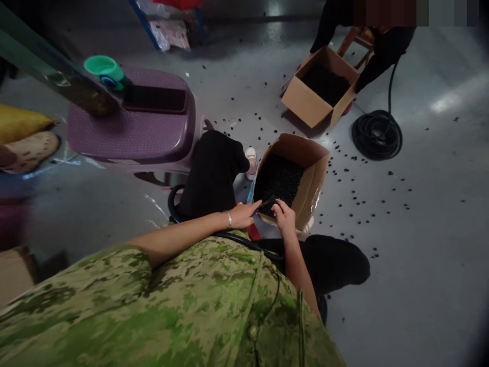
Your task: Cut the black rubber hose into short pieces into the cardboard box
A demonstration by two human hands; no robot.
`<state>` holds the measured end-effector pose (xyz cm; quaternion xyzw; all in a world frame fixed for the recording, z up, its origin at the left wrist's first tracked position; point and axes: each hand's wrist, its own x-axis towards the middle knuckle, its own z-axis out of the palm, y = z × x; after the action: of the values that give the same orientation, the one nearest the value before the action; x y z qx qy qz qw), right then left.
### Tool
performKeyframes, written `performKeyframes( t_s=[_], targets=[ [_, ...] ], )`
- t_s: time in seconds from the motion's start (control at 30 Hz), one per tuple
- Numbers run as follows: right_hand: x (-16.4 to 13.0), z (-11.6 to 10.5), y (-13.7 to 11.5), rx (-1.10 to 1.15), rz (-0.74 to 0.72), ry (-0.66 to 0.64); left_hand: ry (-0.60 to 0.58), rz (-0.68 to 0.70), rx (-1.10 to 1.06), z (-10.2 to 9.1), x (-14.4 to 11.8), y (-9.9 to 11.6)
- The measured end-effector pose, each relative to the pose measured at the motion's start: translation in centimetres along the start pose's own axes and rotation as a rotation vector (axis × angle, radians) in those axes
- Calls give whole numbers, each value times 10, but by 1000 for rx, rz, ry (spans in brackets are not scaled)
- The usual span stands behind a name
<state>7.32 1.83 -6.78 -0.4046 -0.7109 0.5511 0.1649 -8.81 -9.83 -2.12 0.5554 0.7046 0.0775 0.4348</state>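
Note:
Over the near side of an open cardboard box [315,176], my left hand [243,216] is closed on a thin black hose [263,205] that points to the right. My right hand [284,218] is at the far end of it, thumb and fingers pinched together. Whatever small thing they hold is too dark to make out. Many small black pieces [280,176] fill the bottom of the box, which stands between my legs. More black hose [244,240] lies across my lap, passing under my wrists.
A purple stool [133,137] at left bears a phone [156,98] and a green cup [102,66]. Opposite, a seated person's legs [376,61] flank a second cardboard box [309,102]. A coil of black hose [377,135] and scattered black pieces lie on the grey floor [420,285].

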Motion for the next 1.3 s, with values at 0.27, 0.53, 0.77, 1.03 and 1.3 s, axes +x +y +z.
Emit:
performKeyframes(
  t_s=[0.27,0.53,0.77,1.03,1.3],
  targets=[
    [3,-5,0,-141,-115,0,23,-23,141,0,1,4],
    [0,-2,3,-153,-88,50,37,-2,274,-2,6,6],
    [4,-1,18,-195,2,113,1,-18,341,-4,18,10],
    [5,12,30,-390,67,-63,-74,-49,361,-23,42,7],
    [13,12,35,-484,138,-129,-19,23,410,0,29,12]
  ],
)
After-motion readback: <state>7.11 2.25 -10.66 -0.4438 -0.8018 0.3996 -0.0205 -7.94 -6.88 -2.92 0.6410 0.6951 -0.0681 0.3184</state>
